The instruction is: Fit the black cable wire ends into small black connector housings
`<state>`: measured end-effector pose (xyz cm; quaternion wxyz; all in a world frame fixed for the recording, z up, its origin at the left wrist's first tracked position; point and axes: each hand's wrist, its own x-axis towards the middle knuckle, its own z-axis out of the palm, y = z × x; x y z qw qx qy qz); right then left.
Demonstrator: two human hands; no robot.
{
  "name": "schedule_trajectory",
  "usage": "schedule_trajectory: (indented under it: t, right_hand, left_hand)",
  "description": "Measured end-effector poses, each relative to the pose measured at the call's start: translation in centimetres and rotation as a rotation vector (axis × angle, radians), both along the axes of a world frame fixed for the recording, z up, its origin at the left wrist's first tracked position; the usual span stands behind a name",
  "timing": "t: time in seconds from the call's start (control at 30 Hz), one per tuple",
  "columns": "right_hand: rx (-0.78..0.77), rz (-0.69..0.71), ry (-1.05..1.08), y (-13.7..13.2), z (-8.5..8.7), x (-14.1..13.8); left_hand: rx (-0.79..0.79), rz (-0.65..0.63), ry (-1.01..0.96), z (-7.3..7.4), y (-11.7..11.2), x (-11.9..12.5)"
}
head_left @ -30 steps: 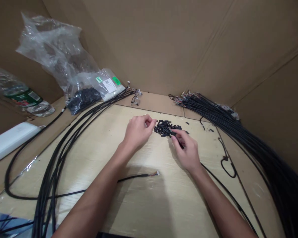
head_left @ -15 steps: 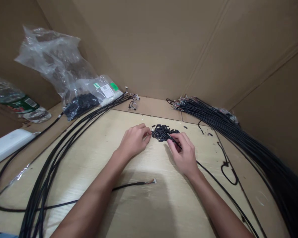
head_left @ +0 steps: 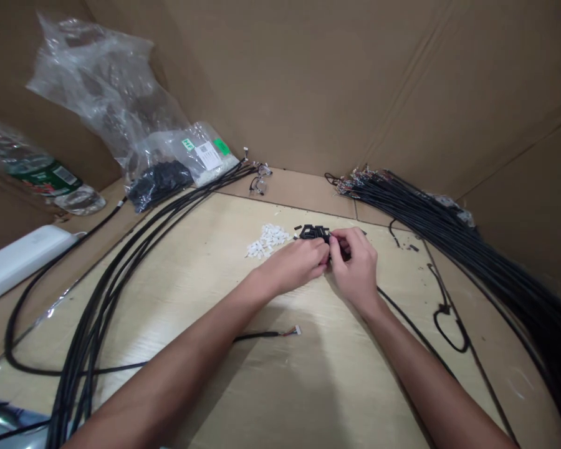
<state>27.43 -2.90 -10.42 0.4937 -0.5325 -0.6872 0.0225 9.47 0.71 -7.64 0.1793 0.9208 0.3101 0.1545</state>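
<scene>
Nothing here is clear enough to read. The clear plastic bag (head_left: 168,163) carries a white printed label (head_left: 209,154) and small green stickers (head_left: 221,146). The plastic bottle (head_left: 9,149) wears a green and red wrapper (head_left: 44,178), its lettering too blurred and small.

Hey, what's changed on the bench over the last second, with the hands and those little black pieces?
The left hand moved right to meet the right hand at the near edge of the black pieces. The two now touch, but what they pinch is too small to tell. That uncovered a pile of white pieces. The loose cable end and cable bundle stayed put.
</scene>
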Motion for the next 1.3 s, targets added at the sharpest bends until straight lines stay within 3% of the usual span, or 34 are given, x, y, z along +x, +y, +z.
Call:
schedule_trajectory:
  t: [0.17, 0.33, 0.6, 0.67, 0.73, 0.87, 0.93, 1.0, 1.13, 1.3]
  right_hand:
    - [-0.021, -0.096, 0.122, 0.5, -0.2, 0.4]
    - [-0.082, -0.052, 0.195, 0.1, -0.4, 0.5]
    - [-0.160, -0.006, 0.319, -1.6, -0.1, 0.4]
    - [-0.162, 0.021, 0.328, -1.8, -0.1, 0.4]
    - [-0.167, 0.050, 0.329, -1.9, -0.1, 0.4]
    - [-0.179, 0.073, 0.330, -1.9, -0.2, 0.4]
    - [-0.197, 0.076, 0.343, -1.9, -0.2, 0.4]
    - [-0.228, 0.084, 0.365, -1.8, -0.1, 0.4]
    - [-0.244, 0.092, 0.381, -1.8, 0.1, 0.3]
    - [-0.233, 0.123, 0.384, -2.0, 0.3, 0.3]
  left_hand:
    - [0.070, -0.023, -0.008, -1.2, 0.6, 0.3]
    - [0.166, -0.027, -0.102, -2.9, 0.4, -0.2]
    - [0.239, -0.078, -0.204, -3.3, 0.4, -0.6]
    - [0.161, -0.073, -0.299, -3.1, 0.4, -0.5]
    - [-0.008, 0.013, -0.472, -2.8, 0.4, -0.3]
    - [-0.602, 0.301, -1.026, -2.0, 0.6, 0.3]
    - [-0.853, 0.321, -1.181, -1.6, 0.7, 0.6]
    - [-0.998, 0.312, -1.188, -1.4, 0.7, 0.7]
    - [-1.066, 0.289, -1.107, -1.7, 0.6, 0.7]
    - [-0.869, 0.209, -0.966, -1.7, 0.0, 0.5]
